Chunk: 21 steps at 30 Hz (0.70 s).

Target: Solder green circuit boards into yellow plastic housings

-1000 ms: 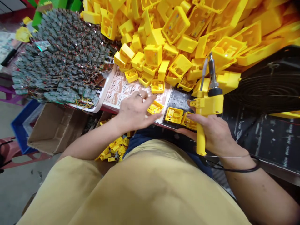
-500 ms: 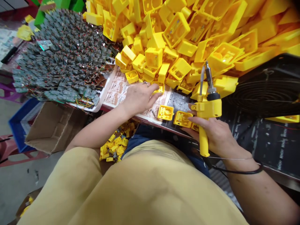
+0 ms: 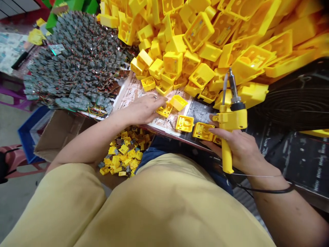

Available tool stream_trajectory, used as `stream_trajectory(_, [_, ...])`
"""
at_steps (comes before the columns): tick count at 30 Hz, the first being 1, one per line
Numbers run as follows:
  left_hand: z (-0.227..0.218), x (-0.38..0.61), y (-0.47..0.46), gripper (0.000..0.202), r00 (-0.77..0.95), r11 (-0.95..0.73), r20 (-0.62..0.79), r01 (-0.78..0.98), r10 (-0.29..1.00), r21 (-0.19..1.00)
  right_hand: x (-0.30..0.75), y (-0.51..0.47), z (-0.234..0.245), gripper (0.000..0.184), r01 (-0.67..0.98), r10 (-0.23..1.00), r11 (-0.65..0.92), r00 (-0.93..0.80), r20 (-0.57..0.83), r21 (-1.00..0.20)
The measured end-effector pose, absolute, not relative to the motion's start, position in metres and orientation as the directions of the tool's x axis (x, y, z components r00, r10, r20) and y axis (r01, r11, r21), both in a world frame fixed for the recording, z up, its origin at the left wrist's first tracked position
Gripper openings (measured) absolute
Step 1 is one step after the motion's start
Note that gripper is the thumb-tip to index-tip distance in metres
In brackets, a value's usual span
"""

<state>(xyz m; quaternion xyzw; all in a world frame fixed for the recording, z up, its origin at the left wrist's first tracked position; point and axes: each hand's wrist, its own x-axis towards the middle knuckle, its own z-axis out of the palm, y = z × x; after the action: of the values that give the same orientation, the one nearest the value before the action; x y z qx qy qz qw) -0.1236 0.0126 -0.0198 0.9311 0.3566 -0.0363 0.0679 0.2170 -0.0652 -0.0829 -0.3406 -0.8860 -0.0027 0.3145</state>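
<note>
Soldering gun [image 3: 231, 116] in right hand [image 3: 238, 147], cluttered workbench [image 3: 295, 151], yellow housings [image 3: 205, 37] heaped

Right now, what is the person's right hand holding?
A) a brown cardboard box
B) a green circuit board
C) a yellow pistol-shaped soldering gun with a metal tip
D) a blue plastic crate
C: the right hand is wrapped around the handle of the yellow pistol-shaped soldering gun, its metal tip pointing up toward the pile of yellow plastic housings.

floor [image 3: 15, 195]: grey concrete | blue crate [image 3: 27, 133] | cardboard box [image 3: 60, 132] under table edge
</note>
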Motion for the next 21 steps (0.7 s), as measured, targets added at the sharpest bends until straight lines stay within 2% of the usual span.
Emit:
stream_trajectory(3, [-0.019, -0.126, 0.011, 0.042, 0.754, -0.729, -0.089, 0.653, 0.651, 0.206, 0.218, -0.065, -0.086, 0.041, 0.613, 0.604, 0.764, -0.568, 0.559, -0.202])
stream_trajectory(6, [-0.019, -0.125, 0.004, 0.037, 0.627, -0.615, 0.033, 0.750, 0.778, 0.244, 0.217, -0.064, -0.087, 0.040, 0.606, 0.591, 0.772, -0.573, 0.568, -0.192])
stream_trajectory(8, [-0.022, -0.119, -0.002, 0.041, 0.535, -0.543, 0.103, 0.808, 0.839, 0.230, 0.216, -0.063, -0.085, 0.041, 0.600, 0.583, 0.777, -0.575, 0.574, -0.188])
stream_trajectory(11, [-0.029, -0.102, -0.006, 0.066, 0.490, -0.509, 0.143, 0.845, 0.860, 0.161, 0.214, -0.063, -0.082, 0.039, 0.596, 0.573, 0.782, -0.574, 0.586, -0.181])
stream_trajectory(14, [-0.032, -0.077, 0.000, 0.064, 0.495, -0.514, 0.167, 0.852, 0.853, 0.101, 0.212, -0.064, -0.079, 0.038, 0.602, 0.568, 0.781, -0.571, 0.594, -0.168])
stream_trajectory(16, [-0.030, -0.064, 0.009, 0.061, 0.509, -0.520, 0.117, 0.850, 0.852, 0.089, 0.212, -0.065, -0.077, 0.040, 0.607, 0.567, 0.778, -0.569, 0.596, -0.160])
stream_trajectory(21, [-0.009, -0.070, 0.033, 0.056, 0.592, -0.594, -0.203, 0.802, 0.780, 0.060, 0.217, -0.069, -0.077, 0.034, 0.619, 0.580, 0.768, -0.563, 0.589, -0.165])
